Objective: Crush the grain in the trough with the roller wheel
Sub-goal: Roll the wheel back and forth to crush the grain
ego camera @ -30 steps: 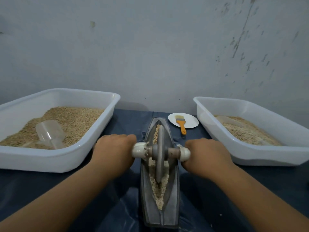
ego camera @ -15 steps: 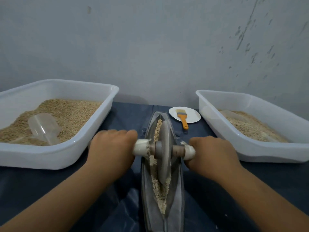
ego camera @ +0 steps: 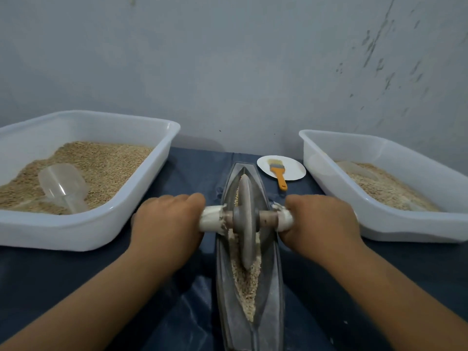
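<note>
Left hand [ego camera: 167,224] wraps the white axle end left of the roller wheel [ego camera: 245,219]; the wheel, between both grips, stands in the trough [ego camera: 272,287] on loose grain [ego camera: 247,282]; judged heavy and stiff, best held at both handles; right hand [ego camera: 319,221] clasps the opposite end.

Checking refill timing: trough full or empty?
Neither: partly filled. A narrow strip of grain lines the trough groove under the roller wheel; sloped walls show bare.

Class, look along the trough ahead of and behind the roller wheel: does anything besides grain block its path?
Nothing visible does. The roller wheel stands in the trough with only grain along the groove. The left hand and right hand grip the axle handles outside the trough walls. The brush lies on a plate beside it.
</note>
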A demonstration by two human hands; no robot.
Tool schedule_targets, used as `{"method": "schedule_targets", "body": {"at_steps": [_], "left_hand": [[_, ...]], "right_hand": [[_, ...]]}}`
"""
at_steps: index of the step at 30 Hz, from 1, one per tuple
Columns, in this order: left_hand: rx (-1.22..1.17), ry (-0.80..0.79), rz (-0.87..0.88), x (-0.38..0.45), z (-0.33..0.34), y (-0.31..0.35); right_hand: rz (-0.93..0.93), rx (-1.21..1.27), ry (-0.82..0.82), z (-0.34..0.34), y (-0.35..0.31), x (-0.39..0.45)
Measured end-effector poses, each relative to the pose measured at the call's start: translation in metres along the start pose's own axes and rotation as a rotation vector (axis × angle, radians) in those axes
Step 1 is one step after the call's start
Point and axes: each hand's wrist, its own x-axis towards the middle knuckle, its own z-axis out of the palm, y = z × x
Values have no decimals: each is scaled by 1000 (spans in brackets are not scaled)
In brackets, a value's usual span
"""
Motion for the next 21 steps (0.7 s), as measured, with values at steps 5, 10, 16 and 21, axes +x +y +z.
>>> {"method": "schedule_targets", "body": {"at_steps": [5, 10, 16, 21], "left_hand": [[6, -54, -31, 9, -6, 1], [-17, 35, 39, -17, -16, 5], [55, 12, 21, 12, -15, 10], [40, 2, 59, 2, -25, 15]], "right_hand": [[52, 24, -13, -3, -3, -4], [-30, -75, 182, 1, -5, -34], [94, 91, 8, 8, -1, -12], [89, 82, 97, 11, -2, -31]]}}
